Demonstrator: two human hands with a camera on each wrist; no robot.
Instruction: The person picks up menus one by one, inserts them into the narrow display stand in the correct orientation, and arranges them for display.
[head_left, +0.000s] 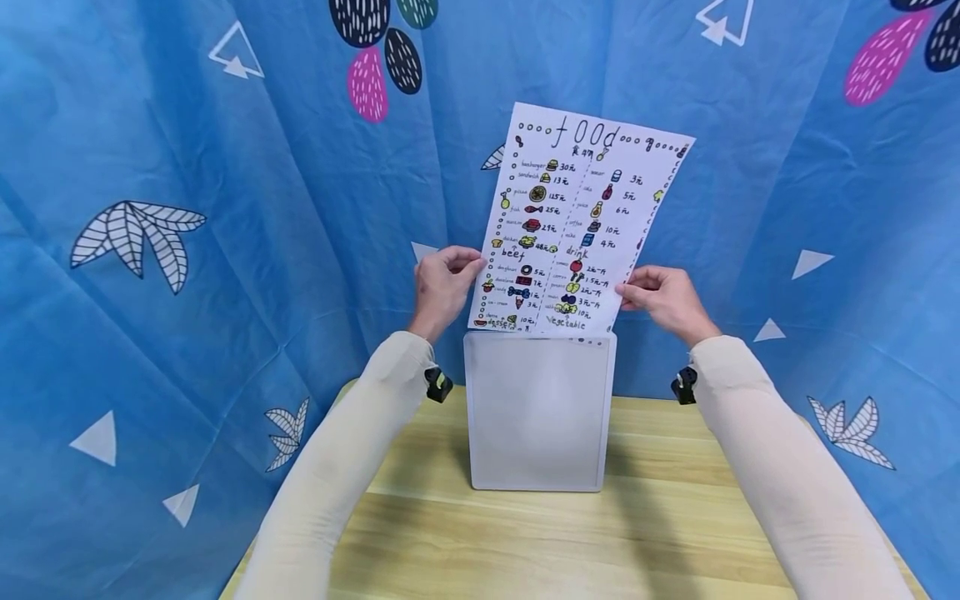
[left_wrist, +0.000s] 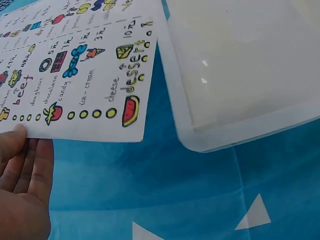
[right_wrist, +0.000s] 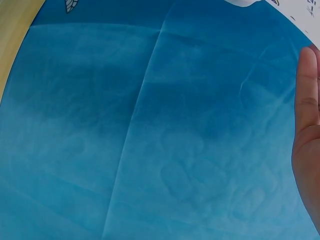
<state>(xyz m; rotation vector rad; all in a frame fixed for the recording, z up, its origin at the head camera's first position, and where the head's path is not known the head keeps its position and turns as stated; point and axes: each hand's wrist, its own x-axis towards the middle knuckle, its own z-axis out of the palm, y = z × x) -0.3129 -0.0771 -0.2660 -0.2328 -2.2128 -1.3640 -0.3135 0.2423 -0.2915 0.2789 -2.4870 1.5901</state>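
A hand-drawn paper menu (head_left: 573,217), headed "food" with coloured drawings and prices, is held up between both hands. My left hand (head_left: 444,287) pinches its left edge between thumb and fingers; the left wrist view shows the same grip by the "dessert" corner (left_wrist: 131,87). My right hand (head_left: 667,302) pinches the right edge, lower down. Directly below the sheet stands a white-framed upright board (head_left: 538,417) with a pale blank face. The sheet's bottom edge is level with the board's top; whether they touch I cannot tell. In the right wrist view only part of the right hand (right_wrist: 307,115) shows.
The board stands on a light wood-grain table (head_left: 480,542). Behind and at both sides hangs a blue patterned curtain (head_left: 262,208), close behind the menu and the hands. Each forearm wears a pale sleeve (head_left: 352,458) with a small black device at the wrist.
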